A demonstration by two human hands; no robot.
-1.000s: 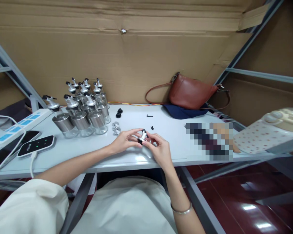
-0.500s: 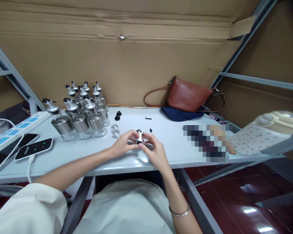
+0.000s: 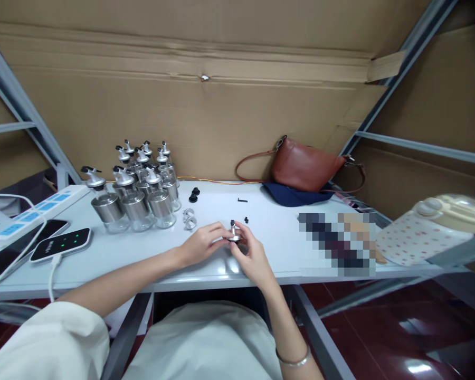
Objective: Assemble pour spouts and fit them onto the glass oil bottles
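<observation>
A metal pour spout (image 3: 233, 237) with a black tip stands upright between my hands, just above the table's front half. My right hand (image 3: 256, 258) grips it from the right with thumb and fingers. From the left, my left hand (image 3: 203, 244) pinches its rim with the fingertips. Part of its base is hidden by the fingers. Beyond my left hand lie two small silver collars (image 3: 189, 218) and black round caps (image 3: 193, 195). Tiny black pieces (image 3: 246, 220) and a thin black strip (image 3: 243, 200) lie past the spout.
Several glass bottles (image 3: 135, 211) with steel sleeves and spouts stand at the left. Nearer are a power strip (image 3: 59, 203), a phone (image 3: 16, 261) and a cabled device (image 3: 61, 244). A brown bag (image 3: 304, 163) rests on a navy cap (image 3: 293, 196); a dotted container (image 3: 411, 235) stands right.
The pour spout has turned in my hands: its black tip pointed sideways before and now faces me. My left fingers have shifted along its edge. The whole view has tilted slightly upward.
</observation>
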